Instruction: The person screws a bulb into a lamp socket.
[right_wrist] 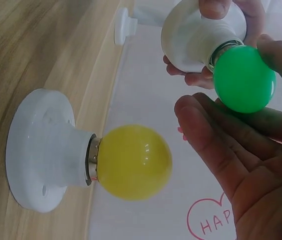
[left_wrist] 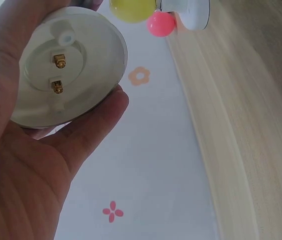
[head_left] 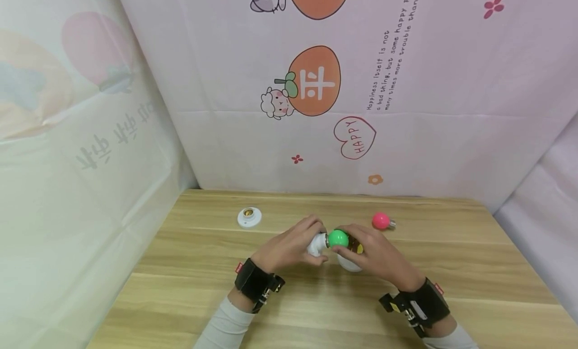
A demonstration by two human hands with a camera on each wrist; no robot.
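Note:
My left hand (head_left: 295, 243) grips a white round lamp socket (right_wrist: 193, 37) by its base, held up off the table and tipped toward the right. The left wrist view shows its hollow underside (left_wrist: 71, 107) with two brass terminals. At the socket's mouth sits a green light bulb (right_wrist: 244, 79), its metal collar partly inside. My right hand (head_left: 377, 251) holds the green globe between thumb and fingers. Just below the right hand, another white socket (right_wrist: 36, 150) stands on the table with a yellow bulb (right_wrist: 135, 162) fitted in it.
A third white socket (head_left: 249, 218), without a bulb, lies at the back left of the wooden table (head_left: 203, 299). Toward the back right, a pink bulb (head_left: 381, 220) rests on its side. A printed cloth (head_left: 253, 153) hangs behind the table's far edge.

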